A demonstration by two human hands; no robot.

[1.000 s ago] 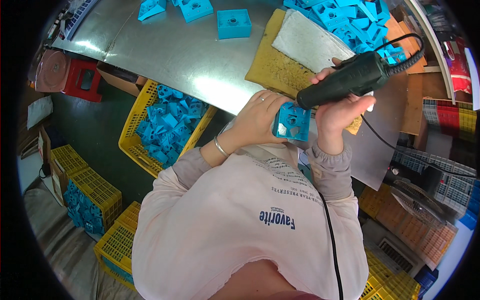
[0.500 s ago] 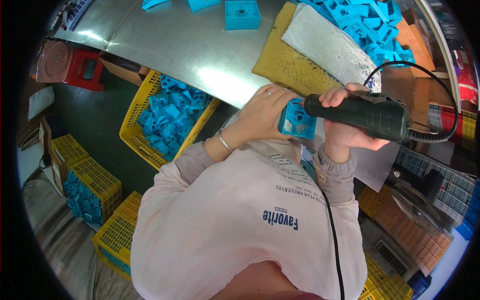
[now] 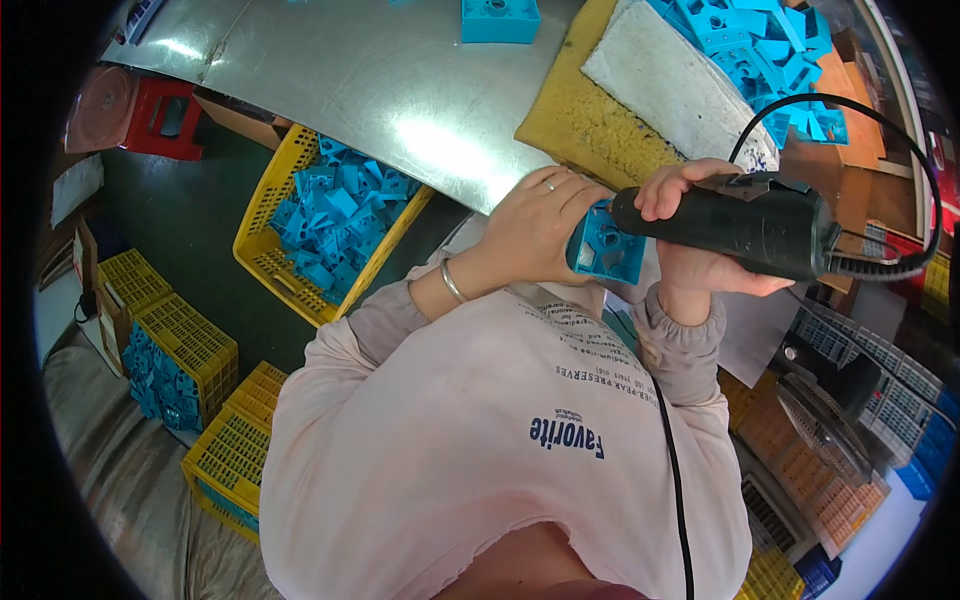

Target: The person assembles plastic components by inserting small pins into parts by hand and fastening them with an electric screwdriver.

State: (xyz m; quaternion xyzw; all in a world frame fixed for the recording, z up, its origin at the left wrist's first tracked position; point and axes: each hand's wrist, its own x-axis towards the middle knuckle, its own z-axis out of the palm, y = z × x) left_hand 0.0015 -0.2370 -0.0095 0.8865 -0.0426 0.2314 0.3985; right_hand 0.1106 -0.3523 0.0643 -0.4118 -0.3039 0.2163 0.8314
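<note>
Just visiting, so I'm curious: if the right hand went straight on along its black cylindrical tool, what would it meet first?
Probably the blue square plastic box in the left hand; the tool looks close to its edge, though depth is unclear.

This is a workshop, of a small-factory sort: the right hand (image 3: pixel 690 268) holds a corded black power tool (image 3: pixel 740 228) at a blue plastic part (image 3: pixel 608 255) in the left hand (image 3: pixel 535 228). Beyond both hands, a metal bench (image 3: pixel 330 70) carries a heap of similar parts (image 3: pixel 745 45). Left of the left hand, a yellow crate (image 3: pixel 262 215) brims with more; farther left and nearer the body stand stacked yellow crates (image 3: pixel 190 335), one filled likewise.
</note>
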